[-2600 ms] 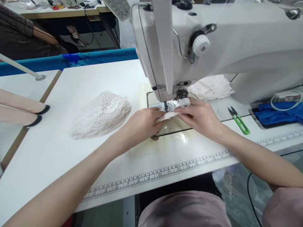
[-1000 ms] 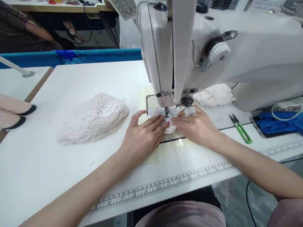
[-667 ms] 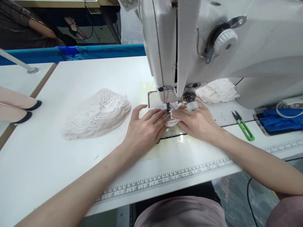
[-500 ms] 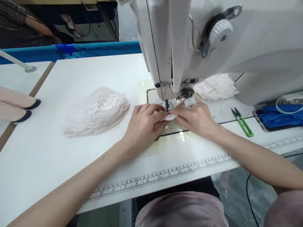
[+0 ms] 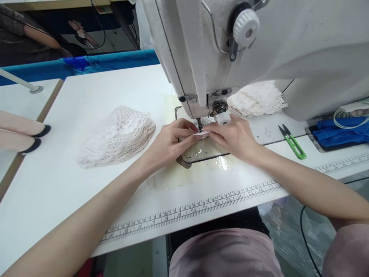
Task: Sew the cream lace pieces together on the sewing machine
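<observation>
Head view: left hand (image 5: 170, 139) and right hand (image 5: 235, 135) both pinch white lace (image 5: 203, 133) just beside the presser foot (image 5: 200, 124)

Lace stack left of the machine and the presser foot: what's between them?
Head view: the left hand lies between the lace stack and the presser foot, with white tabletop showing between hand and stack.

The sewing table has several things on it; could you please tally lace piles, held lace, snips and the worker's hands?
Left lace pile and right lace pile: 2
Held lace piece: 1
Green snips: 1
Left hand and right hand: 2
Total: 6
</observation>
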Action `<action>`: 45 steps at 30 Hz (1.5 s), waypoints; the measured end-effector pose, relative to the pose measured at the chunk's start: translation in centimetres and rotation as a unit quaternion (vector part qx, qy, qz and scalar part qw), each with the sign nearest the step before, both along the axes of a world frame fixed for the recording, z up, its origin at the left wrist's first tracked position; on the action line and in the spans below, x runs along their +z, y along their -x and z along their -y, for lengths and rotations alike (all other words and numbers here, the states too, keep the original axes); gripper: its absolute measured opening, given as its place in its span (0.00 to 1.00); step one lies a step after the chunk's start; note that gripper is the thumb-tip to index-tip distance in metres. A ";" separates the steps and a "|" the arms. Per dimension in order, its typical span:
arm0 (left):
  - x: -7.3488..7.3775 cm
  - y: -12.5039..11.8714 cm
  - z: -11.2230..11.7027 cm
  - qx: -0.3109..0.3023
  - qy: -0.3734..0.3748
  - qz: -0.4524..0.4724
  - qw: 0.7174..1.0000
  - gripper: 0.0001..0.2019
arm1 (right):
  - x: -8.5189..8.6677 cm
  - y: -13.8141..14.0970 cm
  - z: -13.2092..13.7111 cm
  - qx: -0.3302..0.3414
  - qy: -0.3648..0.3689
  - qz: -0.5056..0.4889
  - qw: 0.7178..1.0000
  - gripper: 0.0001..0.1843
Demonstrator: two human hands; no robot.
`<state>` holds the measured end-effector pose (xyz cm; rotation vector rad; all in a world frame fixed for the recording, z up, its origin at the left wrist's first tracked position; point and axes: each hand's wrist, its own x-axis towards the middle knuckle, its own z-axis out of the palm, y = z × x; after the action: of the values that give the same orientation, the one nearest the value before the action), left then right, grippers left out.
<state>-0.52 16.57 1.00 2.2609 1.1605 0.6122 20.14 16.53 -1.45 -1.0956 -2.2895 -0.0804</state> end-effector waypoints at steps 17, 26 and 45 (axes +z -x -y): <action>-1.4 0.2 3.2 -0.052 -0.390 -0.208 0.895 0.12 | 0.8 -0.3 1.5 0.095 -0.097 0.067 0.988 0.13; -1.5 0.2 2.3 -0.034 -0.382 -0.197 0.902 0.12 | 0.4 -0.3 0.8 0.083 -0.112 0.062 0.988 0.11; -1.3 0.3 3.6 -0.031 -0.374 -0.200 0.905 0.13 | 0.2 -0.4 1.6 0.064 -0.096 0.106 0.988 0.12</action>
<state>-0.82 12.96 -0.32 3.1874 1.1522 0.6646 20.56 14.93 -1.23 -0.8751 -2.4738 -0.3756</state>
